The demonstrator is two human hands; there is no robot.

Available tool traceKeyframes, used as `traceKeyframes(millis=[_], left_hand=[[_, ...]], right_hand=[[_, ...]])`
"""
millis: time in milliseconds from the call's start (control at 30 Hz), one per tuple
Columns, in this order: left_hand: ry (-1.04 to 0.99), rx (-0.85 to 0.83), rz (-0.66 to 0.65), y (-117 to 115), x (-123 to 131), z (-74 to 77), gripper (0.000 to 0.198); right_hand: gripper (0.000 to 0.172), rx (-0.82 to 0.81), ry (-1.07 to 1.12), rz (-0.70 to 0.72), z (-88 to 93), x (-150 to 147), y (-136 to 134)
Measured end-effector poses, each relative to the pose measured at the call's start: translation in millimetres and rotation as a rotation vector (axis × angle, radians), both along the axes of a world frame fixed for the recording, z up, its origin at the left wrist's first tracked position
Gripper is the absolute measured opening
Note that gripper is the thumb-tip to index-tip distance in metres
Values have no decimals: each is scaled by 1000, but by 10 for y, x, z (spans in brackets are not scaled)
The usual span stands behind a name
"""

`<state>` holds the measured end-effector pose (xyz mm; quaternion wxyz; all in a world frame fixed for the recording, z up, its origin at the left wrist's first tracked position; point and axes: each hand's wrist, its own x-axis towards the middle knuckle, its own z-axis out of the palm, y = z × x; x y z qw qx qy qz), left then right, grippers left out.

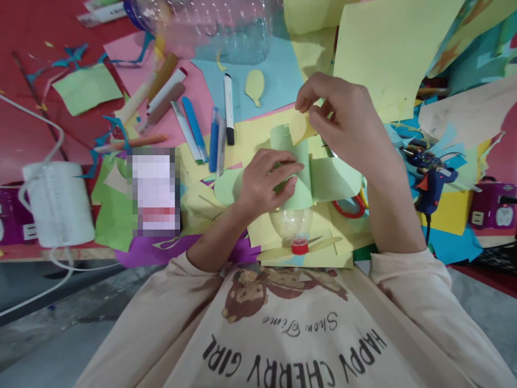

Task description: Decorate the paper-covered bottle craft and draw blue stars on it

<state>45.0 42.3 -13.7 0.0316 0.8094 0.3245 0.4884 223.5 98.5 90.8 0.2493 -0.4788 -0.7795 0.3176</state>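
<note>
A small plastic bottle [291,222] with a red cap [299,246] lies in front of me, its cap end toward my body. Pale green paper [301,186] wraps its body, and a rounded green flap [336,179] sticks out on each side. My left hand [270,180] is curled over the wrapped bottle from the left, holding it down. Between the thumb and fingers of my right hand [341,118] is a small curved piece of yellow paper [302,128], at the far end of the bottle. Its lower edge overlaps the green wrap in view; whether they touch I cannot tell.
Several markers [214,139] lie left of the bottle, near a blurred phone [155,191]. A large clear bottle [226,29] lies at the back. Red-handled scissors [350,206] are partly under the right flap. A blue glue gun [434,188] and a white power adapter [58,205] flank the paper scraps.
</note>
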Motion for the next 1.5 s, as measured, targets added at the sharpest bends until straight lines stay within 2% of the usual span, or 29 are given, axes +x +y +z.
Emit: traceKeyframes(millis=[133,467,767,1000,1100,1300,1500], left_hand=[[-1,18,12,2,7,-2,15],[15,15,16,1,-1,-20,19],[88,-79,60,-26,-32,-52,33],[-20,-5,-4,5,-2,-13,18],[-39,-9,22,2,-5,5,18],[0,-7,184,12,-19,-37,36],[-45,-50,105,60,-71,-68,50]], right_hand=[[16,-8,-66,-27,3,-28,2],[21,-42,-102,-87,-58,-59,-5],[21,-142,28,-173,-148,-130,12],[20,-143,31,-165,-161,-118,9],[19,-121,26,-170,-169,-120,1],[25,-84,40,-139,-160,-142,-2],[23,-106,-25,-83,-101,-120,2]])
